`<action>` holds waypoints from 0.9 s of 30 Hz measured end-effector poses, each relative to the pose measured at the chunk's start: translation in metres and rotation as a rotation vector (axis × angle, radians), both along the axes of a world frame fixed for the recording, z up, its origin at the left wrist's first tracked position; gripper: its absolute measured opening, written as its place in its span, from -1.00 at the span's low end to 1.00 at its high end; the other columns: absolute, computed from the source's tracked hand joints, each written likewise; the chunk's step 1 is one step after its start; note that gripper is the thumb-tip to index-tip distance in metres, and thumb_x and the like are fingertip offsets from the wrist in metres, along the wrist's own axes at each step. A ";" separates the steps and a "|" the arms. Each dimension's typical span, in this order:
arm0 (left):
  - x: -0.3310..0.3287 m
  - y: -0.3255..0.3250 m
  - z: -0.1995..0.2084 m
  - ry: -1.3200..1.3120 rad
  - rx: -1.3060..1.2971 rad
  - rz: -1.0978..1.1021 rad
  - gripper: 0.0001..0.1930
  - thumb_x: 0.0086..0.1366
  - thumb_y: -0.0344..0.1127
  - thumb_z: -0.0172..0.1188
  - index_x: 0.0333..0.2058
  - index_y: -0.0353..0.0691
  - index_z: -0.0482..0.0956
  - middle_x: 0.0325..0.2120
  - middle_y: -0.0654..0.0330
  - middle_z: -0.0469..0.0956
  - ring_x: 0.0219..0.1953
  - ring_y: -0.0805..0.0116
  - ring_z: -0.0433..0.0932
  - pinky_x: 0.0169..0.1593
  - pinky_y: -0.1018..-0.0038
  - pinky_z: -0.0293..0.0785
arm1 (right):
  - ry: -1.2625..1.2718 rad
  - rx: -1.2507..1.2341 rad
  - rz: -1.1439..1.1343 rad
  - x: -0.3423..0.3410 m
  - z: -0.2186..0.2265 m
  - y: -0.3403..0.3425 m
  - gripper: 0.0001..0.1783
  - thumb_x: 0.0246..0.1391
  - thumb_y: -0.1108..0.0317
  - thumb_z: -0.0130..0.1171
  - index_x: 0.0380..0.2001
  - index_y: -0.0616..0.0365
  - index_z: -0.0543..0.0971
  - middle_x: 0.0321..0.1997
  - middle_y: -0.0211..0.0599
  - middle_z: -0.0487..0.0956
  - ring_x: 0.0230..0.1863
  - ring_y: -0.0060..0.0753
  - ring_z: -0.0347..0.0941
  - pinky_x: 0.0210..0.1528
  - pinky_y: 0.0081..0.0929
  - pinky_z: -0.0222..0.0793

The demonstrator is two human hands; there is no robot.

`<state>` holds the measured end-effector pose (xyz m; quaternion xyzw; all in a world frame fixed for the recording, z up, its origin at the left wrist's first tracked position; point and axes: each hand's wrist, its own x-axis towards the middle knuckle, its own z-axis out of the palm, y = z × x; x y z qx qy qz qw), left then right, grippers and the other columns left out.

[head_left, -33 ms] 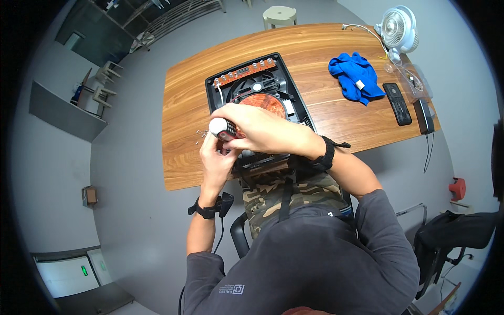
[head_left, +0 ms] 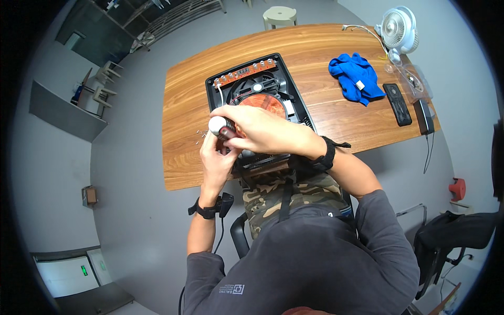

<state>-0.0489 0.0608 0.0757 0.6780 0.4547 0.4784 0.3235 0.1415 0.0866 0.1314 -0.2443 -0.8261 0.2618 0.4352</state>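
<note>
1. Sitting at the wood-look table (head_left: 181, 107), work at the near edge, likely so my 2 forearms reach it without stretching.
2. Open black casing (head_left: 297, 94) lies flat, near end toward my lap; exposed side up, presumably for access to the parts. Round copper-coloured coil (head_left: 266, 101) sits about mid-casing, orange control strip (head_left: 245, 72) across the far end.
3. Blue cloth (head_left: 355, 79) is bunched on the table to my right, well apart from the casing; reads as set aside to leave elbow room.
4. My right hand (head_left: 261, 126) reaches over the casing's near half, fingers wrapped around the tool, probably for turning grip.
5. My left hand (head_left: 215, 163) comes from below, by the casing's near-left corner; fingers narrow, drawn in at the tool's lower part, perhaps to guide it. Can't tell if they pinch the shaft or something smaller.
6. White-capped screwdriver-like tool (head_left: 222, 127) stands cap up over the near-left part, seemingly lined up for downward pressure. Tip hidden.
7. Small metal bits (head_left: 199, 132), maybe screws, lie loose just left of the casing; looks like a within-reach spot for the left hand.
</note>
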 end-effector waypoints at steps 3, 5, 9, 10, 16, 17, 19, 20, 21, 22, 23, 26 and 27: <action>-0.009 0.004 -0.001 0.060 0.017 -0.073 -0.69 0.11 -0.49 0.41 -0.15 -0.32 0.58 -0.38 0.31 0.50 -0.49 0.63 0.39 -0.45 0.63 0.29 | -0.050 -0.257 0.034 0.007 0.014 -0.007 -0.40 0.08 0.38 0.33 0.17 0.21 0.38 -0.19 -0.03 0.56 -0.17 -0.01 0.55 -0.13 -0.24 0.47; -0.006 0.001 0.009 0.137 0.020 -0.098 -0.76 0.12 -0.50 0.39 -0.23 -0.34 0.58 -0.44 0.28 0.47 -0.51 0.57 0.40 -0.45 0.58 0.32 | -0.030 -0.202 0.019 0.009 0.009 -0.005 -0.40 0.08 0.38 0.34 0.17 0.22 0.37 -0.19 -0.04 0.55 -0.17 -0.02 0.54 -0.13 -0.24 0.46; -0.007 0.005 0.003 0.203 0.060 -0.103 -0.83 0.15 -0.51 0.37 -0.30 -0.36 0.58 -0.49 0.20 0.47 -0.52 0.46 0.45 -0.41 0.49 0.40 | -0.090 0.038 -0.082 0.008 0.012 -0.004 -0.40 0.08 0.37 0.36 0.16 0.23 0.37 -0.18 -0.06 0.54 -0.16 -0.05 0.53 -0.10 -0.26 0.45; -0.004 0.004 0.005 0.213 0.064 -0.090 -0.84 0.16 -0.51 0.37 -0.31 -0.37 0.57 -0.50 0.18 0.47 -0.52 0.43 0.46 -0.40 0.47 0.42 | -0.081 0.016 -0.080 0.008 0.011 -0.003 -0.40 0.09 0.36 0.36 0.16 0.23 0.38 -0.18 -0.06 0.54 -0.16 -0.06 0.53 -0.09 -0.27 0.45; -0.005 0.007 0.000 0.155 0.045 -0.067 -0.83 0.16 -0.50 0.39 -0.35 -0.39 0.55 -0.50 0.17 0.48 -0.51 0.41 0.48 -0.37 0.45 0.44 | -0.006 -0.039 -0.060 0.005 0.005 0.000 -0.41 0.11 0.34 0.38 0.16 0.23 0.39 -0.15 -0.07 0.54 -0.12 -0.08 0.53 -0.04 -0.28 0.45; -0.005 0.007 0.000 0.143 0.049 -0.070 -0.83 0.16 -0.50 0.39 -0.35 -0.39 0.55 -0.50 0.17 0.48 -0.51 0.41 0.47 -0.37 0.45 0.44 | -0.004 -0.044 -0.056 0.005 0.005 0.000 -0.41 0.11 0.34 0.38 0.17 0.23 0.39 -0.15 -0.06 0.54 -0.11 -0.08 0.53 -0.03 -0.28 0.46; -0.006 0.007 -0.001 0.134 0.060 -0.081 -0.82 0.15 -0.50 0.40 -0.31 -0.38 0.58 -0.50 0.17 0.49 -0.51 0.42 0.47 -0.38 0.45 0.43 | 0.009 -0.030 -0.060 0.005 0.006 0.000 -0.40 0.11 0.35 0.38 0.17 0.24 0.39 -0.13 -0.05 0.55 -0.10 -0.08 0.54 -0.02 -0.28 0.46; -0.006 0.007 -0.001 0.130 0.066 -0.086 -0.81 0.15 -0.49 0.40 -0.28 -0.37 0.60 -0.49 0.17 0.49 -0.51 0.42 0.46 -0.38 0.46 0.43 | 0.020 -0.011 -0.069 0.005 0.006 0.001 -0.40 0.11 0.35 0.38 0.17 0.24 0.39 -0.13 -0.05 0.55 -0.09 -0.08 0.54 -0.02 -0.29 0.46; -0.007 0.006 0.002 0.193 0.047 -0.098 -0.79 0.14 -0.49 0.41 -0.25 -0.36 0.61 -0.48 0.17 0.51 -0.50 0.42 0.48 -0.38 0.46 0.43 | 0.030 0.008 -0.077 0.006 0.006 0.001 -0.40 0.11 0.35 0.38 0.17 0.25 0.39 -0.12 -0.04 0.55 -0.08 -0.07 0.54 -0.02 -0.29 0.46; -0.008 0.005 0.009 0.254 0.029 -0.110 -0.76 0.14 -0.49 0.41 -0.21 -0.35 0.62 -0.46 0.17 0.52 -0.49 0.42 0.49 -0.38 0.46 0.44 | 0.040 0.009 -0.085 0.006 0.008 0.002 -0.40 0.10 0.34 0.39 0.17 0.25 0.39 -0.12 -0.04 0.55 -0.09 -0.06 0.54 -0.02 -0.29 0.47; -0.008 0.003 0.012 0.316 0.011 -0.122 -0.73 0.13 -0.49 0.42 -0.18 -0.33 0.64 -0.45 0.17 0.54 -0.49 0.42 0.50 -0.37 0.46 0.44 | 0.049 0.009 -0.093 0.008 0.010 0.003 -0.39 0.10 0.34 0.39 0.17 0.25 0.39 -0.11 -0.03 0.56 -0.09 -0.05 0.54 -0.03 -0.28 0.47; -0.011 -0.002 0.015 0.373 -0.052 -0.188 -0.65 0.12 -0.48 0.43 -0.08 -0.29 0.64 -0.40 0.16 0.58 -0.43 0.37 0.56 -0.35 0.45 0.47 | 0.031 -0.023 -0.143 0.012 0.029 -0.001 -0.38 0.07 0.29 0.43 0.14 0.23 0.40 -0.20 -0.02 0.55 -0.20 0.01 0.54 -0.14 -0.25 0.48; -0.010 -0.004 0.011 0.378 -0.035 -0.179 -0.66 0.12 -0.49 0.43 -0.10 -0.29 0.64 -0.35 0.14 0.61 -0.37 0.32 0.61 -0.33 0.43 0.50 | 0.056 0.032 -0.152 0.012 0.027 0.002 -0.39 0.08 0.29 0.43 0.13 0.24 0.41 -0.23 -0.05 0.55 -0.24 -0.04 0.53 -0.17 -0.27 0.47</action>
